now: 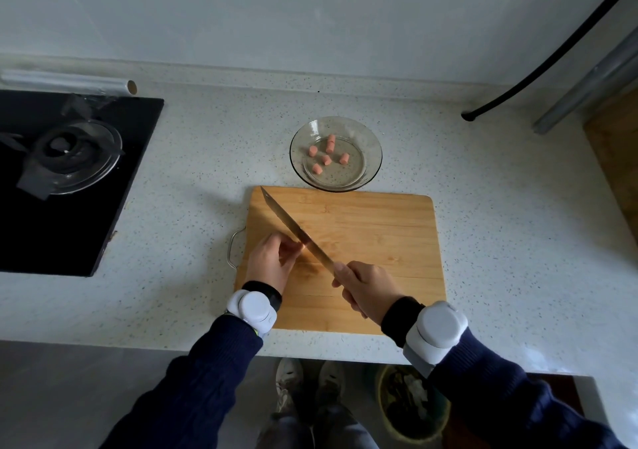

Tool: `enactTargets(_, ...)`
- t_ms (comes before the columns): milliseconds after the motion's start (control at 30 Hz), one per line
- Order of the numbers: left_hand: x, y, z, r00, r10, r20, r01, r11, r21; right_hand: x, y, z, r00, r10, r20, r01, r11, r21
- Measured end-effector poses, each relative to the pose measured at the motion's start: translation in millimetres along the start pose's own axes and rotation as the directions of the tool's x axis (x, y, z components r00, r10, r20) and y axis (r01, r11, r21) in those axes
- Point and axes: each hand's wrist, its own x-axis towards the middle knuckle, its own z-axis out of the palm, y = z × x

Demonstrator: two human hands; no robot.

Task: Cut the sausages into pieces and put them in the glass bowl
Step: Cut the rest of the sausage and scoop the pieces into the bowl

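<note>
A wooden cutting board [373, 234] lies on the counter in front of me. My right hand [366, 286] grips the handle of a long knife [293, 227], whose blade slants up-left across the board. My left hand [272, 259] rests on the board's left part with its fingers pinched against the blade. Only a small reddish bit of sausage [303, 247] shows at the fingertips; the rest is hidden. Just beyond the board stands the glass bowl [371, 138], holding several pink sausage pieces [326, 159].
A black gas hob [103, 207] with a burner [74, 155] fills the counter's left side. A roll of film [69, 81] lies behind it. A black hose [552, 58] and a metal pipe [587, 82] run at the right. The counter's front edge is near my wrists.
</note>
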Motion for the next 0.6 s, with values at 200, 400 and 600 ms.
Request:
enactTargets(200,-1.0,0.2,0.3,1.0,0.0,-0.001,0.0,1.0,-0.016,-2.0,-0.3,-0.3,1.0,-0.001,-0.003,0.001,1.0,0.001)
enactTargets(400,-2.3,3.2,-1.0,1.0,-0.003,-0.015,0.002,0.999,-0.05,-3.5,-1.8,-0.6,1.0,-0.006,0.013,0.006,1.0,0.009)
enactTargets(600,-1.7,2.7,-1.1,1.0,-0.016,0.002,0.016,0.999,-0.036,-2.5,0.3,0.6,1.0,0.004,0.028,-0.004,1.0,-0.011)
